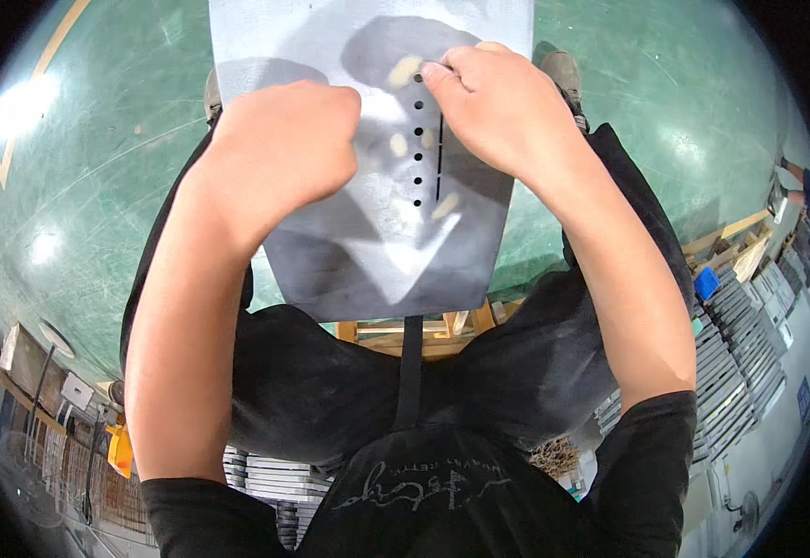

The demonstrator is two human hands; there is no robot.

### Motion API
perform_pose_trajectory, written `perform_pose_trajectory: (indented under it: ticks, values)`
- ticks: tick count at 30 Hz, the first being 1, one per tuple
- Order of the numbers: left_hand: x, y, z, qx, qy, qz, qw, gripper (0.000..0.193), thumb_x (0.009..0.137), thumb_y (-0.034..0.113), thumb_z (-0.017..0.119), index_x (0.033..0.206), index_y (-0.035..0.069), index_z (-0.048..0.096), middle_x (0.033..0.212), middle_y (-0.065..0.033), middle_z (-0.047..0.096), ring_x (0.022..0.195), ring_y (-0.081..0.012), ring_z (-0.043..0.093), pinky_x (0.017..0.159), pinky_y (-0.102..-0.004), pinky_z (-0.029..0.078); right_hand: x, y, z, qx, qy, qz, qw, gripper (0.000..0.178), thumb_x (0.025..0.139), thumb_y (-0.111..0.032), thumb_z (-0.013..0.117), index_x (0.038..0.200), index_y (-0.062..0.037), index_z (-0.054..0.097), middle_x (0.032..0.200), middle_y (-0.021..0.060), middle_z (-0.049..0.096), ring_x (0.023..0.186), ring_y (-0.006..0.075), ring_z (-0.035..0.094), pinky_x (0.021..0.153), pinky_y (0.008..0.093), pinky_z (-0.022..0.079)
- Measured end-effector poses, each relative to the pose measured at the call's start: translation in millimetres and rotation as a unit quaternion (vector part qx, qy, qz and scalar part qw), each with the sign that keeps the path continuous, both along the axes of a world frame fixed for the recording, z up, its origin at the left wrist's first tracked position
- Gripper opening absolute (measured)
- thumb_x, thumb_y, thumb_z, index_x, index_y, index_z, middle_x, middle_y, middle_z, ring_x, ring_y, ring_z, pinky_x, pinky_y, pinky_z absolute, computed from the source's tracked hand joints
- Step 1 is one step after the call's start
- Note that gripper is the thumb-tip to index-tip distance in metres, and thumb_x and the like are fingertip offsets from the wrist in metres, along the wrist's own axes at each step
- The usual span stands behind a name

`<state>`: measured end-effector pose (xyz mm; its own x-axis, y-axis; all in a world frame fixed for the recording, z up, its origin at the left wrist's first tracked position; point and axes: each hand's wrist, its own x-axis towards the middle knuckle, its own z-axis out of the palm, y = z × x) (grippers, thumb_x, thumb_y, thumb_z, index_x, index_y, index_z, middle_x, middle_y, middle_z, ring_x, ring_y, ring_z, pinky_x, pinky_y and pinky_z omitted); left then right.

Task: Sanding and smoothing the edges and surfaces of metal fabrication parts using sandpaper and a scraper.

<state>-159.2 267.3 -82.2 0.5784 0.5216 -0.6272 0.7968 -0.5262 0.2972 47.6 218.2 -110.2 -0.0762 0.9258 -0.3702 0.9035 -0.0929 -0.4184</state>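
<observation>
A light grey panel [377, 244] lies in front of me between my knees. Down its middle runs a line of several small round black holes, with a thin dark slot to their right and a few tan patches around them. My left hand [286, 139] is curled into a fist over the panel's left side; whatever it may hold is hidden under it. At the far end of the hole line, my right hand [496, 98] is closed, its thumb tip beside the farthest hole. Anything pinched in those fingers is too small or covered to make out.
A wooden support [442, 337] shows under the panel's near edge. Green floor [116, 177] spreads around. Stacked grey slats [735, 349] and a blue bin [705, 284] are at the right; a yellow object [120, 450] stands at the lower left. Someone in dark clothes is at the far right edge.
</observation>
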Motion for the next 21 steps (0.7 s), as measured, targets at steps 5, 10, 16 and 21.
perform_pose_trajectory:
  ticks: [5, 10, 16, 21]
  values:
    - [3.3, -10.4, 1.0, 0.005, -0.012, 0.006, 1.0, 0.018, 0.088, 0.014, 0.051, 0.091, 0.0, 0.063, 0.085, -0.0219, 0.069, 0.085, -0.0433, 0.066, 0.074, -0.0541, 0.052, 13.3, 4.8, 1.0, -0.053, -0.056, 0.052, 0.996, 0.03, 0.092, -0.023, 0.053, 0.092, -0.0006, 0.073, 0.092, 0.0234, 0.071, 0.09, 0.0416, 0.07, 0.081, 0.0503, 0.057]
    - [1.6, -4.9, 11.7, -0.017, -0.064, 0.035, 0.997, 0.018, 0.084, 0.011, 0.051, 0.09, 0.0, 0.064, 0.086, -0.0222, 0.069, 0.085, -0.043, 0.066, 0.073, -0.0538, 0.051, 1.2, 14.9, 9.4, -0.111, -0.083, 0.027, 0.99, 0.023, 0.091, -0.018, 0.054, 0.099, -0.008, 0.073, 0.094, 0.0207, 0.073, 0.091, 0.0396, 0.07, 0.08, 0.0496, 0.057]
    - [9.2, -9.2, 12.9, -0.042, -0.041, 0.054, 0.997, 0.021, 0.081, 0.01, 0.052, 0.093, 0.0, 0.066, 0.086, -0.0238, 0.069, 0.085, -0.0442, 0.066, 0.074, -0.0544, 0.051, 12.9, 19.9, 11.2, -0.119, -0.089, 0.061, 0.987, 0.026, 0.088, -0.016, 0.053, 0.101, -0.0089, 0.074, 0.094, 0.0193, 0.073, 0.091, 0.0396, 0.07, 0.079, 0.0485, 0.057]
    - [19.4, -5.7, 21.5, -0.075, -0.032, 0.06, 0.995, 0.023, 0.079, 0.011, 0.052, 0.094, 0.0, 0.067, 0.087, -0.0242, 0.07, 0.086, -0.0443, 0.067, 0.075, -0.0542, 0.052, 15.1, 27.3, 7.0, -0.097, -0.094, 0.094, 0.986, 0.024, 0.085, -0.014, 0.053, 0.095, -0.0052, 0.074, 0.092, 0.021, 0.072, 0.088, 0.0405, 0.07, 0.078, 0.0488, 0.057]
